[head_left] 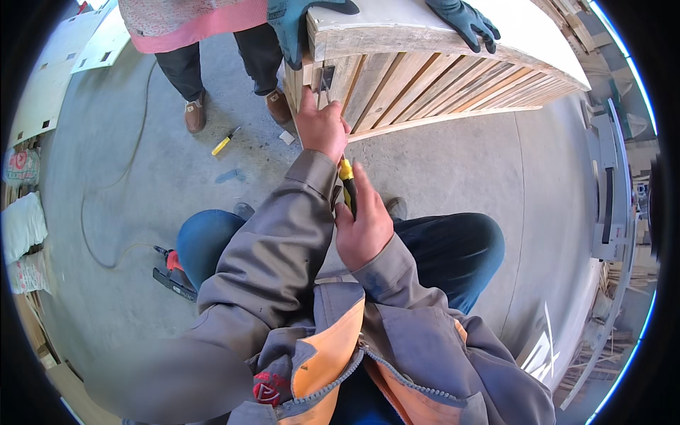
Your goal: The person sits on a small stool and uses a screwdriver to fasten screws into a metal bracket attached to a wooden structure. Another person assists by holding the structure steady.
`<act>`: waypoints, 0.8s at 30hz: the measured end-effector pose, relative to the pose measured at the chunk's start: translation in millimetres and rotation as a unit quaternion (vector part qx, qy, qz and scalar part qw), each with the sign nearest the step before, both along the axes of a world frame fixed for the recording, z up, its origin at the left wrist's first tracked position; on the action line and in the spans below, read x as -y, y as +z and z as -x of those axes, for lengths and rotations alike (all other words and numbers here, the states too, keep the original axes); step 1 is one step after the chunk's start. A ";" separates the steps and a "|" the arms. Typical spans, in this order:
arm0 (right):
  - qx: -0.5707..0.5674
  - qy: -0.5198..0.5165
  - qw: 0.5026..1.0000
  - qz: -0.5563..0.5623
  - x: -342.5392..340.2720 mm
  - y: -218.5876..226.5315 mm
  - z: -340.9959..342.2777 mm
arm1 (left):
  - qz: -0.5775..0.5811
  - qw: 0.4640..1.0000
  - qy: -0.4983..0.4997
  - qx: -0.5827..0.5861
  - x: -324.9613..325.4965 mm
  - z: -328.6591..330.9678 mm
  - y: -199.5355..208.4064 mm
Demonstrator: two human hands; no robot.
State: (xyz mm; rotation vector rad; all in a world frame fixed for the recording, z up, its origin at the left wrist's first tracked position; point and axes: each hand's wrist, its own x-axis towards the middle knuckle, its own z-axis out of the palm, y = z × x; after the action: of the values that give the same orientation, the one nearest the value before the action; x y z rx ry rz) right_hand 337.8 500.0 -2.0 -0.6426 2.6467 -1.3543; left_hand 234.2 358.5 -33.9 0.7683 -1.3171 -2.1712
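Here the person's left hand (322,127) is pressed flat, fingers spread and gripping nothing, against the near corner of a slatted wooden crate (439,81), just below a small dark metal fitting (326,76) on that corner. The right hand (363,227) is clenched around a tool with a yellow and black handle (347,183), which points up toward the crate's lower edge and sits just beside the left wrist; its tip is hidden behind the left sleeve, so what kind of tool it is cannot be told. A co-worker stands on the far side, both gloved hands (464,21) resting on the crate's top and seemingly steadying it. On the concrete floor (127,212) lie a second yellow-handled tool (225,142) near the co-worker's shoes and, well apart, a red and black power tool (172,273) with its cable trailing off. The step in hand looks like work on the corner of the crate, with the left hand bracing it; the next move would likely call for bringing the tool's tip up to the corner joint while the brace stays firm.
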 end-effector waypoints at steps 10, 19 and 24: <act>-0.102 0.007 0.994 0.033 5.6 -26.2 6.0 | -0.013 1.000 0.017 -0.013 -0.8 1.5 -11.5; 0.480 -0.076 0.750 0.449 -1.9 -16.0 8.0 | -0.012 1.000 0.017 -0.011 -0.9 3.8 -9.1; 0.577 -0.018 0.621 0.530 -7.4 -25.2 11.3 | -0.002 1.000 0.025 -0.014 -2.0 6.3 -9.1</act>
State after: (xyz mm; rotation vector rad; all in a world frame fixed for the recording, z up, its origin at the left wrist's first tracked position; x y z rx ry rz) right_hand 326.5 507.5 -27.2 0.2891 0.7022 -2.1621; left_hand 227.9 360.5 -43.0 0.7624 -1.2673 -2.1373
